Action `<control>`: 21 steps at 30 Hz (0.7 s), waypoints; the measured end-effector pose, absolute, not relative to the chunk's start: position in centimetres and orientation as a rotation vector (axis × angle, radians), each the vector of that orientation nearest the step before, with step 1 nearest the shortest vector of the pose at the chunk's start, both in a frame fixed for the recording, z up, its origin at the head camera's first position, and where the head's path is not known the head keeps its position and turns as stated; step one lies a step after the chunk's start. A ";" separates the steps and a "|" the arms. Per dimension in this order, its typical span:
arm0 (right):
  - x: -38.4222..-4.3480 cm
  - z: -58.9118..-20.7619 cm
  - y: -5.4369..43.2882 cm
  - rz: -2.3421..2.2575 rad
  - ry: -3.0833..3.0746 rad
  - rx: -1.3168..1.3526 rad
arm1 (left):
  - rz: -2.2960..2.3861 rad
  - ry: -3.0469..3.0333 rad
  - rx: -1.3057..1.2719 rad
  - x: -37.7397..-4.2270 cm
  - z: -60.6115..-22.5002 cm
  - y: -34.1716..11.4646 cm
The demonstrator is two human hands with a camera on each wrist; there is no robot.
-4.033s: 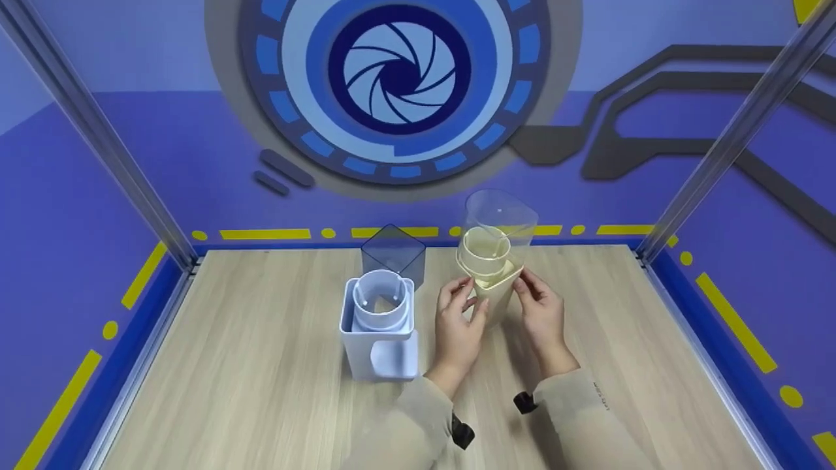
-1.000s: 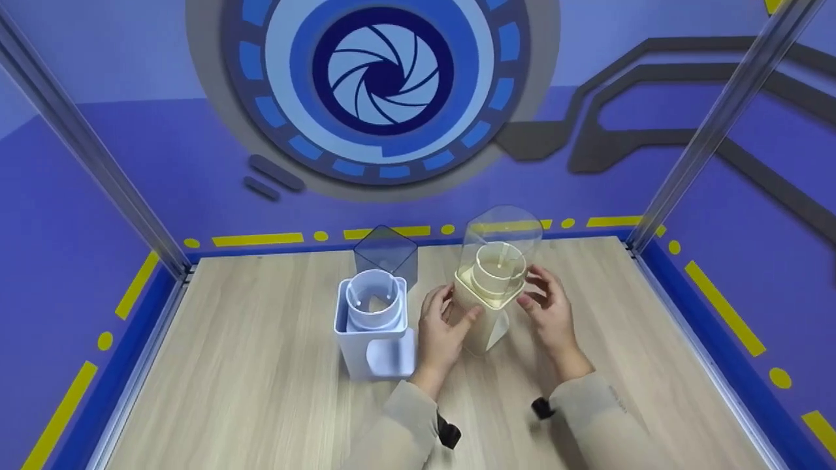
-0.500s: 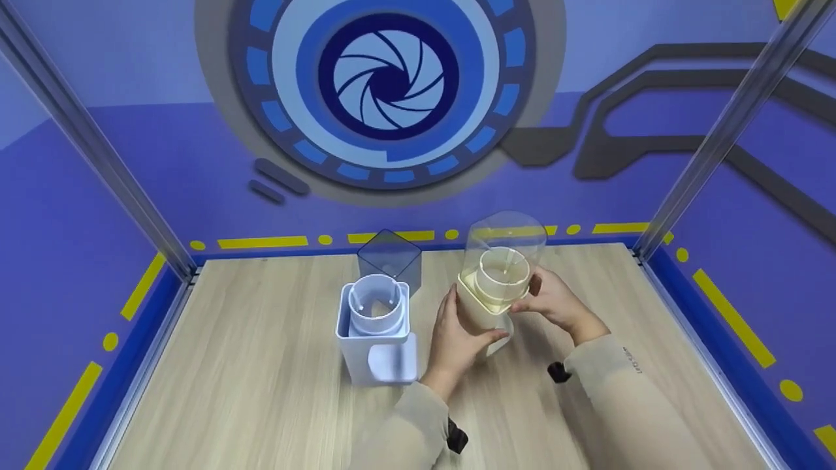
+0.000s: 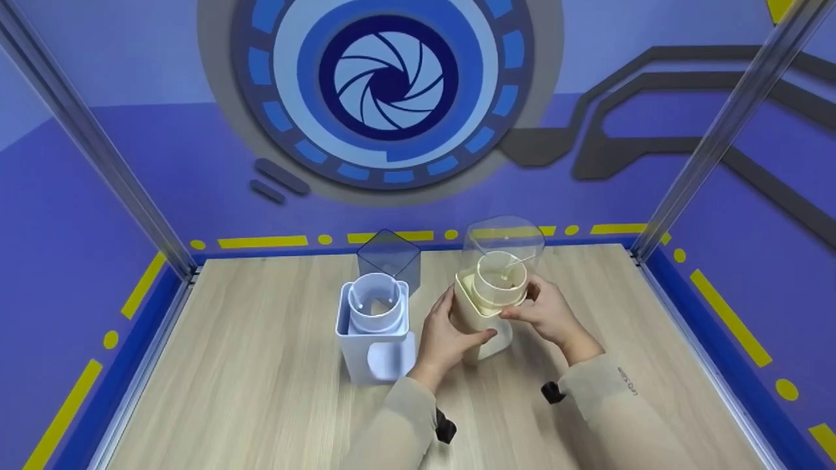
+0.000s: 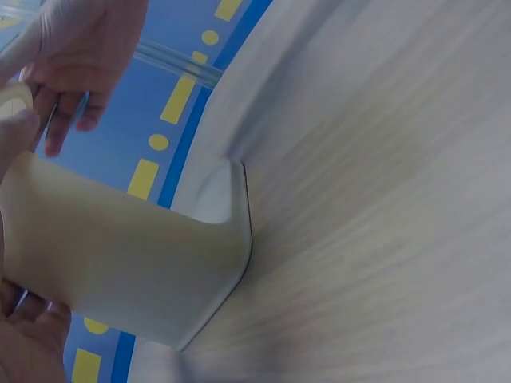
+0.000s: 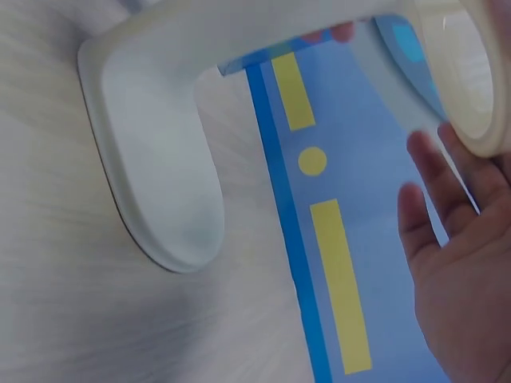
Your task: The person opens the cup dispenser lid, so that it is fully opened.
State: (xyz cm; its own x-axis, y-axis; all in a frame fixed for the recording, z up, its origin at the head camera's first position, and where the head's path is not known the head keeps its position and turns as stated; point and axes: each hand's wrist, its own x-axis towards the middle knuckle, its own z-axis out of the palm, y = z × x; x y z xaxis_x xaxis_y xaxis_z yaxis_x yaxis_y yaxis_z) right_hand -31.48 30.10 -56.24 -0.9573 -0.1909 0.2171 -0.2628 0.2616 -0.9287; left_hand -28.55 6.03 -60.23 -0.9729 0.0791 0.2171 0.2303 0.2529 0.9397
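A cream stand (image 4: 470, 307) with a squarish rim and a round collar (image 4: 501, 277) at its top stands upright on the table. Its tray-like foot (image 6: 152, 152) rests on the wood. My left hand (image 4: 444, 341) grips the body from the left, thumb across the front. My right hand (image 4: 542, 312) holds the upper right end at the collar, thumb in front and fingers behind. A cream ring (image 6: 463, 72) shows by the right fingers in the right wrist view. Behind the collar rises a clear cover (image 4: 503, 234). Part of the body is hidden by my left hand.
Left of my hands stands a similar pale blue stand (image 4: 356, 356) with its own round collar (image 4: 374, 300) and foot. A smoky transparent box (image 4: 390, 251) is behind it. Patterned blue walls (image 4: 157, 163) enclose the wooden table (image 4: 241, 365).
Over four seconds the cream stand turned and came nearer, bringing its foot into view at the front right. My left hand moved down onto its body. My right hand shifted its grip near the rim.
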 end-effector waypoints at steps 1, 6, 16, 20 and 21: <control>-31.2 -56.2 29.9 1.813 -2.448 0.406 | -1.850 -2.374 -0.307 -28.6 -60.4 5.9; -29.7 -56.5 28.7 1.796 -2.410 0.289 | -1.974 -2.311 -0.386 -28.9 -61.1 5.3; -26.8 -56.4 26.4 1.674 -2.364 0.124 | -2.149 -2.286 -0.547 -29.7 -61.3 3.7; -26.0 -56.4 26.0 1.597 -2.376 0.089 | -2.157 -2.296 -0.590 -29.8 -61.4 3.4; -25.8 -56.4 25.9 1.585 -2.377 0.088 | -2.160 -2.296 -0.600 -29.8 -61.4 3.3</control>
State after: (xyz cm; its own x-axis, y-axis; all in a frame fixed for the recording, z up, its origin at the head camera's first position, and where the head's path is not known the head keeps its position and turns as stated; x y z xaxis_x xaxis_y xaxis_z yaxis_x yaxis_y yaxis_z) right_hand -25.83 25.91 -56.38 -0.9583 0.1051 0.2658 -0.2050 0.3951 -0.8954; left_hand -29.80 3.33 -61.43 -0.9279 0.3126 0.2030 0.2217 0.0249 0.9748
